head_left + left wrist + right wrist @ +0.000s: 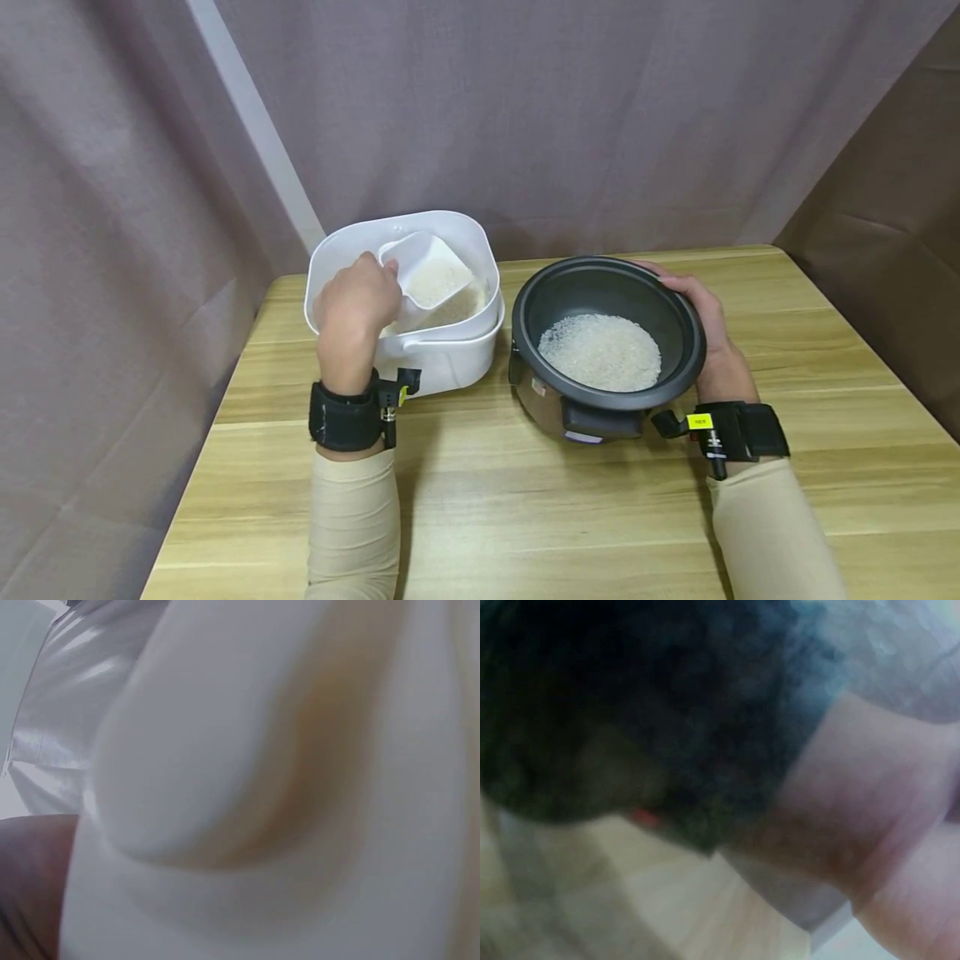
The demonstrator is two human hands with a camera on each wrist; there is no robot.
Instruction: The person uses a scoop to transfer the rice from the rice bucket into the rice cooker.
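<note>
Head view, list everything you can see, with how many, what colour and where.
Rice container: one, white, on the table's left.
Scoop: one, white, holding rice, above the container.
Pot: one, black inside, right of the container, rice on its bottom.
Table: one, light wood.
Curtain: grey-purple, behind the table.
Wrist bands: two, black, one on each wrist.
Left hand: grips the scoop.
Right hand: holds the pot's right rim.
</note>
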